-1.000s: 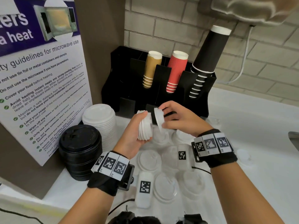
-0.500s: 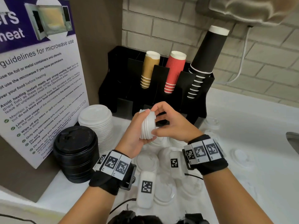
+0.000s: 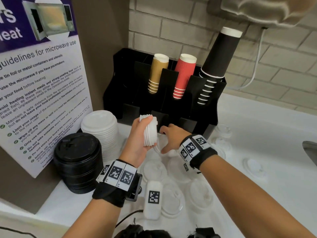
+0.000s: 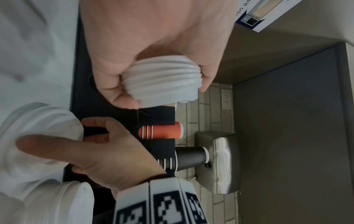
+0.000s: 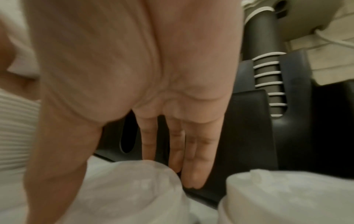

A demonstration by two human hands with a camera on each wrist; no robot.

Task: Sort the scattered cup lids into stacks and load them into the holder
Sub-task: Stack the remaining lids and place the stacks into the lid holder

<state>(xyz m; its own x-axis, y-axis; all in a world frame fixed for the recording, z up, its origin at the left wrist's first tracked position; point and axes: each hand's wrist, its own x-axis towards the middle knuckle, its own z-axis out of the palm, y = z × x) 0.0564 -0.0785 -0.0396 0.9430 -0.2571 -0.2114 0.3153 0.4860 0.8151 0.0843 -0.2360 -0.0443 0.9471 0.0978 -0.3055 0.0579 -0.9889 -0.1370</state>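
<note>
Now the right hand [image 3: 172, 140] leaves the lid stack [image 3: 150, 133], which the left hand [image 3: 139, 140] holds, and reaches with straight fingers toward a loose lid [image 5: 134, 191] before the holder [image 3: 161, 93], probably to add it.

A white counter [image 3: 257, 134] carries the black cup holder [image 3: 120, 86] at its back edge, black lids [image 3: 77, 162] and white lids [image 3: 101, 127] stacked at its left edge, loose lids [image 3: 171, 200] scattered mid-counter.

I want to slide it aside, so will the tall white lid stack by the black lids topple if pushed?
Probably light. The tall white lid stack stands high on the counter, so a high push may tip it. Nested rims should hold together; push low.
</note>
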